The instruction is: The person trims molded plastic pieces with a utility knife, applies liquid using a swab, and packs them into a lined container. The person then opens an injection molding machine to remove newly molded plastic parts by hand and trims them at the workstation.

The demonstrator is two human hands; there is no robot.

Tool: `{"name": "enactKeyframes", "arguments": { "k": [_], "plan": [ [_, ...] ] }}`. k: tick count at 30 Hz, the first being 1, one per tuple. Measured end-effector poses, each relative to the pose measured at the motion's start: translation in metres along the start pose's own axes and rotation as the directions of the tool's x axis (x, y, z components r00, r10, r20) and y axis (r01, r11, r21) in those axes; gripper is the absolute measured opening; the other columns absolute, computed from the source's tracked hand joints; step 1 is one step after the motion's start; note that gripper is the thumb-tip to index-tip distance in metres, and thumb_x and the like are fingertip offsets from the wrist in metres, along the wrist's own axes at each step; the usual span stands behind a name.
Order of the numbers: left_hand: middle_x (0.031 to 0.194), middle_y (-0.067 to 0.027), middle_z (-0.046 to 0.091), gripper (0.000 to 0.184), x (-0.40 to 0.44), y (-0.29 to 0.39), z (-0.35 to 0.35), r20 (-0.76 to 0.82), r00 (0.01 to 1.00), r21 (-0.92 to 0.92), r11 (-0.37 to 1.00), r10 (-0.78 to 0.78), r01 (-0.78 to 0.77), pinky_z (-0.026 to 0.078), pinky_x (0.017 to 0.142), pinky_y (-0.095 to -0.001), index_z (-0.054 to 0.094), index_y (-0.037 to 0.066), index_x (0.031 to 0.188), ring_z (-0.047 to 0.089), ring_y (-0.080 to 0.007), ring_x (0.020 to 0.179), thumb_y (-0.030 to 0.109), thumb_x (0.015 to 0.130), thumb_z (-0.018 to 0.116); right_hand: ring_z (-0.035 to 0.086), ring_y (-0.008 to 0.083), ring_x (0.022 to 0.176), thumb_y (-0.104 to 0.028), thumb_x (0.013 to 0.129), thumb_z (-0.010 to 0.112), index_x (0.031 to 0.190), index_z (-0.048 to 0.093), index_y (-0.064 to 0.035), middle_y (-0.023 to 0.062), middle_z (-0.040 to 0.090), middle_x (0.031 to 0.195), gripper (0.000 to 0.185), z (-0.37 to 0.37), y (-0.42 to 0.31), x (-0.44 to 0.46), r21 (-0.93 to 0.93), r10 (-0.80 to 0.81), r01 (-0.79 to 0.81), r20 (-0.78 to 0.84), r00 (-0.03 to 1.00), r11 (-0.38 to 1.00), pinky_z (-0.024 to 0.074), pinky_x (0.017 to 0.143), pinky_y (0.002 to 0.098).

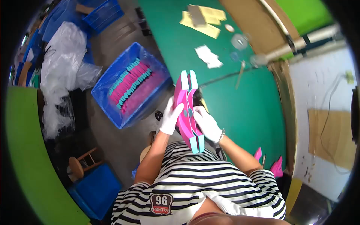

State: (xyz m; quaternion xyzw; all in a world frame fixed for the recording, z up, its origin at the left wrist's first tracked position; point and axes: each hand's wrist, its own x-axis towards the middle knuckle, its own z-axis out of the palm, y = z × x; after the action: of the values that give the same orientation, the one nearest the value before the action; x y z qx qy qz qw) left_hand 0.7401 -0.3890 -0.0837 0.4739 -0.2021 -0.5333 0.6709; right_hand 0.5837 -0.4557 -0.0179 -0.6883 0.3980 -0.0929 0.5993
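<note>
Magenta with pale teal ends, a pair of curved pieces (183,123) stands upright side by side at the centre of the view, in front of the striped shirt (210,176), with a dark round spot (190,112) midway along. From the left, the white-gloved left hand (171,118) grips the pair, thumb over the near face, its other fingers mostly hidden; the right hand (207,123), gloved too, holds the opposite edge with bent fingers. Taking the pair as the clock's centre, a blue plastic-lined crate (114,117) sits at ten o'clock, with rows of similar magenta-and-teal pieces (130,84) inside. Toward two o'clock spreads a green tabletop (247,116), bearing crumpled white paper (209,57) at one o'clock. Magenta scraps (277,167) lie at four, and a round-seated wooden stool (76,167) shows at eight.
</note>
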Motion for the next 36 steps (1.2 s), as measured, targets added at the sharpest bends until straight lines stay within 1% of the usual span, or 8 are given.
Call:
{"name": "enactKeyframes", "arguments": {
  "k": [4, 16, 20, 22, 23, 25, 34, 36],
  "plan": [
    [0.120, -0.0075, 0.054, 0.046, 0.015, 0.044, -0.084, -0.080, 0.984, 0.160, 0.977, 0.158, -0.144, 0.040, 0.095, -0.0289, 0.043, 0.000, 0.130, 0.051, -0.0144, 0.109, 0.013, 0.089, 0.059, 0.060, 0.0362, 0.096, -0.033, 0.095, 0.043, 0.127, 0.039, -0.0016, 0.0231, 0.059, 0.104, 0.045, 0.070, -0.009, 0.081, -0.084, -0.160, 0.174, 0.154, 0.975, 0.981, 0.0456, 0.085, 0.0407],
    [0.109, -0.0147, 0.058, 0.043, 0.057, 0.086, -0.193, -0.415, 0.883, 0.390, 0.920, 0.222, -0.048, 0.043, 0.091, -0.0330, 0.050, -0.001, 0.122, 0.056, -0.0241, 0.102, 0.018, 0.086, 0.062, 0.057, 0.0401, 0.102, -0.019, 0.098, 0.041, 0.129, 0.038, 0.0004, 0.0264, 0.056, 0.109, 0.037, 0.176, -0.043, 0.209, -0.160, -0.109, 0.149, 0.235, 0.966, 0.976, 0.0464, 0.085, 0.0401],
    [0.111, -0.0171, 0.056, 0.049, 0.099, 0.090, -0.208, -0.497, 0.839, 0.313, 0.948, 0.221, -0.064, 0.042, 0.093, -0.0345, 0.048, 0.001, 0.127, 0.055, -0.0281, 0.103, 0.019, 0.084, 0.064, 0.051, 0.0335, 0.118, -0.023, 0.101, 0.038, 0.138, 0.031, 0.0022, 0.0228, 0.051, 0.125, 0.045, 0.187, -0.009, 0.260, 0.100, -0.302, 0.285, 0.311, 0.901, 0.953, 0.0393, 0.099, 0.0384],
    [0.116, -0.0182, 0.053, 0.053, 0.122, 0.091, -0.222, -0.545, 0.794, 0.582, 0.803, 0.269, 0.126, 0.042, 0.095, -0.0366, 0.045, 0.004, 0.131, 0.054, -0.0303, 0.107, 0.020, 0.084, 0.065, 0.048, 0.0208, 0.118, -0.028, 0.097, 0.048, 0.139, 0.031, 0.0008, 0.0159, 0.050, 0.125, 0.053, 0.190, -0.046, 0.283, 0.419, -0.027, -0.129, 0.347, 0.937, 0.899, 0.0370, 0.101, 0.0337],
    [0.120, -0.0190, 0.050, 0.056, 0.133, 0.092, -0.226, -0.572, 0.794, 0.546, 0.818, 0.206, 0.181, 0.041, 0.095, -0.0387, 0.043, 0.005, 0.133, 0.052, -0.0323, 0.110, 0.020, 0.084, 0.065, 0.049, 0.0195, 0.115, -0.028, 0.093, 0.055, 0.137, 0.033, 0.0002, 0.0144, 0.051, 0.122, 0.057, 0.191, -0.040, 0.302, 0.315, -0.031, -0.102, 0.389, 0.921, 0.944, 0.0378, 0.100, 0.0334],
    [0.121, -0.0209, 0.047, 0.057, 0.151, 0.078, -0.246, -0.523, 0.835, 0.562, 0.805, 0.170, 0.188, 0.037, 0.099, -0.0404, 0.038, 0.007, 0.136, 0.047, -0.0340, 0.114, 0.025, 0.087, 0.062, 0.053, 0.0172, 0.107, -0.028, 0.080, 0.072, 0.130, 0.039, -0.0009, 0.0100, 0.054, 0.115, 0.066, 0.189, -0.028, 0.329, 0.223, 0.083, -0.203, 0.453, 0.888, 0.953, 0.0418, 0.096, 0.0321],
    [0.125, -0.0235, 0.041, 0.056, 0.204, 0.016, -0.332, -0.515, 0.856, 0.533, 0.767, -0.042, 0.358, 0.034, 0.102, -0.0415, 0.035, 0.009, 0.138, 0.041, -0.0380, 0.118, 0.034, 0.092, 0.054, 0.057, 0.0149, 0.102, -0.024, 0.088, 0.064, 0.129, 0.045, -0.0003, 0.0093, 0.060, 0.113, 0.051, 0.240, 0.048, 0.407, 0.255, 0.158, -0.275, 0.401, 0.902, 0.927, 0.0454, 0.091, 0.0310],
    [0.128, -0.0237, 0.039, 0.055, 0.211, -0.017, -0.370, -0.135, 0.984, 0.912, 0.402, 0.113, 0.078, 0.034, 0.102, -0.0416, 0.034, 0.011, 0.139, 0.041, -0.0386, 0.118, 0.035, 0.092, 0.053, 0.055, 0.0151, 0.105, -0.022, 0.092, 0.059, 0.131, 0.045, -0.0011, 0.0092, 0.059, 0.117, 0.046, 0.248, 0.060, 0.422, 0.262, 0.208, -0.341, 0.428, 0.879, 0.903, 0.0444, 0.092, 0.0317]
  ]
}}
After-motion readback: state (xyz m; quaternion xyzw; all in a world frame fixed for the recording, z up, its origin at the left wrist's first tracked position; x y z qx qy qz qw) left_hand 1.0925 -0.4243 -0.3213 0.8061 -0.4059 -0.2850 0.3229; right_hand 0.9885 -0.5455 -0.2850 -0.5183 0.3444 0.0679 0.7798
